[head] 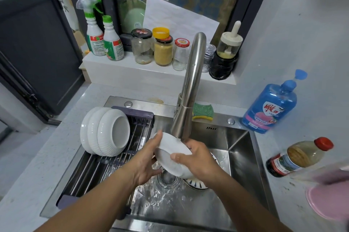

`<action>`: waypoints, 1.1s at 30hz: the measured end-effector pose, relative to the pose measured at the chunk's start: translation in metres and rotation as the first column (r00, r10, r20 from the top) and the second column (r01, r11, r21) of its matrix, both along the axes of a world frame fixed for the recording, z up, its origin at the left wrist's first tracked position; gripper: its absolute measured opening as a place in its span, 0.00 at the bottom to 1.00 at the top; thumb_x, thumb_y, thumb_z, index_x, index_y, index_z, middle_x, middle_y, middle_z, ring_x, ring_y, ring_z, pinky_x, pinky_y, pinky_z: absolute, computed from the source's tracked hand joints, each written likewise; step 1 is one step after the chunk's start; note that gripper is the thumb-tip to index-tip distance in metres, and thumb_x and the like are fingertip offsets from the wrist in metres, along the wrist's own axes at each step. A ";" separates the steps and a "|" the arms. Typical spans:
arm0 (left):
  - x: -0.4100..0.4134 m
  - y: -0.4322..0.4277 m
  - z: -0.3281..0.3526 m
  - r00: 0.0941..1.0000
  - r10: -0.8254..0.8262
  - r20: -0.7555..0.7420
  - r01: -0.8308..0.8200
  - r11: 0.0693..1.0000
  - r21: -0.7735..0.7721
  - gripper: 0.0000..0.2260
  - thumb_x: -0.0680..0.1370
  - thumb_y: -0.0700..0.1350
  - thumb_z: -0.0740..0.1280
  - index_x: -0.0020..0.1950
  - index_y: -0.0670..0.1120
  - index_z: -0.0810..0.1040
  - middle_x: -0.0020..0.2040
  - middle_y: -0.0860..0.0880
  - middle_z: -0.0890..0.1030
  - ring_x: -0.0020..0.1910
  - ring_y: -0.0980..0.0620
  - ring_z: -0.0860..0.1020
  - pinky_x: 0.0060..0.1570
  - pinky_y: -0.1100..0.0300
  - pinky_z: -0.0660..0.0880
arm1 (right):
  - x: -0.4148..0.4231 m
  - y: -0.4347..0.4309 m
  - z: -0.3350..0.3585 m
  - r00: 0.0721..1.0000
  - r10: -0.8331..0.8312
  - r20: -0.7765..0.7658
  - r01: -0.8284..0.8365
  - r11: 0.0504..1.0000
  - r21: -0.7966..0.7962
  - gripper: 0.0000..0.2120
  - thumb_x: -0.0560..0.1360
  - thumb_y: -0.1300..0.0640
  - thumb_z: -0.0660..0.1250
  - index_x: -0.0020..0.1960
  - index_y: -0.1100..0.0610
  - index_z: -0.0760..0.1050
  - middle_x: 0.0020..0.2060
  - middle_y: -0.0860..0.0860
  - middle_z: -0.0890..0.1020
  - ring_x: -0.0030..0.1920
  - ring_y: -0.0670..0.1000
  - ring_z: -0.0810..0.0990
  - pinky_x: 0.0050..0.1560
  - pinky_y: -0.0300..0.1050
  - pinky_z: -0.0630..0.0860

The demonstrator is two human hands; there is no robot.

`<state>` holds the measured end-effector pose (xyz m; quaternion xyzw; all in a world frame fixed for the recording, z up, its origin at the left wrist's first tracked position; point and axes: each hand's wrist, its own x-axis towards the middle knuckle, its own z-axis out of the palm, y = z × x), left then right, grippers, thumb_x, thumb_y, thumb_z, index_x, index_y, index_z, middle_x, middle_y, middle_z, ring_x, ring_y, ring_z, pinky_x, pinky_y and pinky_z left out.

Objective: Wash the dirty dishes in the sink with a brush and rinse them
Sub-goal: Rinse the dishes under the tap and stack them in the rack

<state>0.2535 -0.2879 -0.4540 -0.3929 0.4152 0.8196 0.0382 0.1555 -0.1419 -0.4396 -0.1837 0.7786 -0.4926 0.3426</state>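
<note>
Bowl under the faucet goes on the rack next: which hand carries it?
Probably left. The left hand grips the white bowl on the side facing the drying rack, where three bowls stand. The right hand holds the far side and would have to cross over.

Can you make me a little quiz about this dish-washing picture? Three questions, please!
1. True or false: the left hand and the right hand both hold the white bowl under the faucet.
2. How many ribbed bowls lean in the drying rack? A) one B) three C) five
3. Fill in the colour: the big soap bottle on the counter is ____.

Key: 1 true; 2 B; 3 blue.
</note>
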 end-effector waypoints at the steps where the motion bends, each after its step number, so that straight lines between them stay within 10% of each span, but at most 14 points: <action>1: 0.000 0.001 -0.001 1.000 0.005 0.006 -0.005 1.000 -0.001 0.29 0.72 0.71 0.67 0.65 0.54 0.81 0.63 0.47 0.82 0.65 0.45 0.78 0.60 0.43 0.78 | -0.003 0.005 0.001 0.999 -0.017 0.028 0.017 1.000 -0.020 0.12 0.72 0.57 0.79 0.52 0.54 0.81 0.45 0.50 0.87 0.43 0.50 0.86 0.39 0.46 0.79; 6: 0.012 0.007 -0.013 0.993 0.035 0.111 -0.039 0.999 0.031 0.27 0.76 0.67 0.66 0.64 0.48 0.81 0.60 0.43 0.83 0.58 0.45 0.80 0.53 0.47 0.80 | -0.013 0.025 -0.008 0.886 -0.210 0.412 0.290 0.947 -0.139 0.11 0.77 0.57 0.73 0.58 0.59 0.79 0.51 0.58 0.87 0.51 0.59 0.86 0.50 0.56 0.82; 11: 0.033 0.008 -0.020 0.994 0.110 -0.001 -0.104 0.943 0.316 0.19 0.77 0.40 0.70 0.68 0.40 0.75 0.58 0.37 0.84 0.46 0.42 0.86 0.44 0.48 0.84 | -0.011 0.025 -0.036 0.604 -0.322 0.729 0.590 0.795 -0.138 0.22 0.76 0.53 0.72 0.67 0.59 0.76 0.58 0.61 0.84 0.58 0.62 0.84 0.63 0.64 0.77; 14: 0.029 0.003 -0.014 0.985 0.134 -0.106 -0.094 0.944 0.315 0.17 0.77 0.37 0.69 0.65 0.44 0.75 0.59 0.39 0.84 0.49 0.43 0.86 0.49 0.49 0.82 | -0.005 0.016 -0.046 0.486 -0.369 0.793 0.678 0.731 -0.075 0.27 0.73 0.48 0.72 0.69 0.58 0.75 0.60 0.60 0.83 0.60 0.63 0.82 0.50 0.60 0.83; 19: 0.015 -0.004 0.006 0.996 -0.031 -0.089 0.019 0.991 -0.133 0.17 0.76 0.36 0.73 0.64 0.44 0.77 0.53 0.44 0.86 0.49 0.47 0.85 0.41 0.54 0.83 | 0.018 0.000 -0.045 0.545 -0.453 0.706 0.581 0.811 0.072 0.20 0.81 0.47 0.67 0.67 0.58 0.74 0.60 0.60 0.82 0.55 0.63 0.82 0.34 0.50 0.83; 33: 0.026 -0.061 0.051 0.998 -0.057 -0.013 0.026 0.632 -0.775 0.15 0.76 0.40 0.75 0.61 0.51 0.80 0.50 0.50 0.86 0.50 0.48 0.84 0.55 0.44 0.81 | 0.078 -0.088 -0.012 0.400 -0.311 0.862 0.501 0.862 0.079 0.17 0.84 0.50 0.61 0.65 0.62 0.71 0.55 0.66 0.81 0.55 0.63 0.82 0.55 0.58 0.82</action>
